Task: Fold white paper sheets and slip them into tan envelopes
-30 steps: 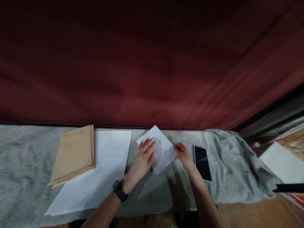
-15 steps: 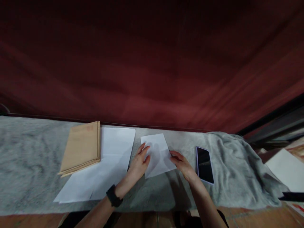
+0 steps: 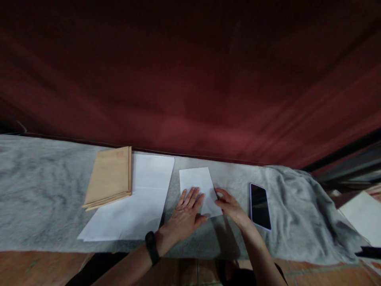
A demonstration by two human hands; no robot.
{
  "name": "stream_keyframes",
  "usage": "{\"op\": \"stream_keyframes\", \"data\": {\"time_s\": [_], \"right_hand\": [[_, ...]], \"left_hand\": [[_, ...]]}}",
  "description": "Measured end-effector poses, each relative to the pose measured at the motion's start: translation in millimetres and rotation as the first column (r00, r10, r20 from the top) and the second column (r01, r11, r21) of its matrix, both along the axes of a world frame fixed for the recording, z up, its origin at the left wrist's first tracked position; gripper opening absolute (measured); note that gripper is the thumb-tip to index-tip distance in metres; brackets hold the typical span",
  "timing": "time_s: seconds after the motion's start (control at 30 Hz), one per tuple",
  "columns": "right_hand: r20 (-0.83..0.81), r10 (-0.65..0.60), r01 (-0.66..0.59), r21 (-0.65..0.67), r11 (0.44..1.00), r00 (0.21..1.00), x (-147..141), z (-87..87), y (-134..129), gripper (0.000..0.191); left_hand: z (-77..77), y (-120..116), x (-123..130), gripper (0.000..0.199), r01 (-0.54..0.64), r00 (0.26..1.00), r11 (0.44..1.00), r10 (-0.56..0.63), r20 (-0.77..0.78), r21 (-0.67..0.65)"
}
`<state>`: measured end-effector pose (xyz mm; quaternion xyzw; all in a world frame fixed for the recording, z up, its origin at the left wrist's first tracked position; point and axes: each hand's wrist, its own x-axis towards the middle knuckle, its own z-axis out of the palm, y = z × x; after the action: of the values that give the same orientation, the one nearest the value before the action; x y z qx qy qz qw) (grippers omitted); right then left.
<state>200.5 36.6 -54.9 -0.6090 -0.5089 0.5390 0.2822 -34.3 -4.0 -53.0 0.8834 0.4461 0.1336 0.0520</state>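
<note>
A small folded sheet of white paper (image 3: 195,177) lies on the grey cloth in front of me. My left hand (image 3: 187,212) rests flat on its lower left part, fingers spread and pointing away from me, a dark watch on the wrist. At the paper's right edge, my right hand (image 3: 228,204) has its thumb and curled forefinger closed on the margin. Larger white sheets (image 3: 149,198) lie to the left, partly under a stack of brown envelopes (image 3: 110,172).
A phone (image 3: 260,206) with a pale purple edge lies right of my right hand. Grey cloth (image 3: 297,214) covers the surface and bunches up on the right. A dark red curtain-like backdrop (image 3: 190,99) rises behind. White paper (image 3: 364,216) shows at far right.
My left hand has moved right and towards me, from the paper's left edge to lying flat across its lower part. The right hand stays at the right edge. The view has shifted slightly.
</note>
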Motion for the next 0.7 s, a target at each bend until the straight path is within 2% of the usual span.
{"op": "stream_keyframes", "data": {"time_s": [0.17,0.3,0.47,0.6,0.7], "right_hand": [[0.020,0.071,-0.071,-0.010,0.997,0.997,2.9,5.2,-1.5,0.055],[-0.055,0.057,-0.060,-0.064,0.996,0.997,3.6,11.0,-4.9,0.055],[-0.083,0.044,-0.048,-0.050,0.998,0.996,6.5,11.0,-5.7,0.050],[0.088,-0.034,0.023,0.123,0.992,0.996,10.7,7.8,1.3,0.036],[0.172,-0.111,0.052,0.315,0.948,0.979,4.7,7.7,4.7,0.033]], "left_hand": [[6.3,-9.2,3.7,0.077,0.163,0.987,0.986,-0.163,-0.008,-0.017],[6.0,-11.3,5.2,0.061,0.126,0.992,0.992,-0.126,0.006,-0.005],[4.9,-7.4,4.5,0.049,0.111,0.993,0.994,-0.110,-0.032,0.024],[3.6,-7.2,4.2,0.044,0.105,0.993,0.992,-0.100,-0.067,0.069],[-1.5,-8.3,2.5,0.044,0.136,0.987,0.982,-0.124,-0.101,0.128]]}}
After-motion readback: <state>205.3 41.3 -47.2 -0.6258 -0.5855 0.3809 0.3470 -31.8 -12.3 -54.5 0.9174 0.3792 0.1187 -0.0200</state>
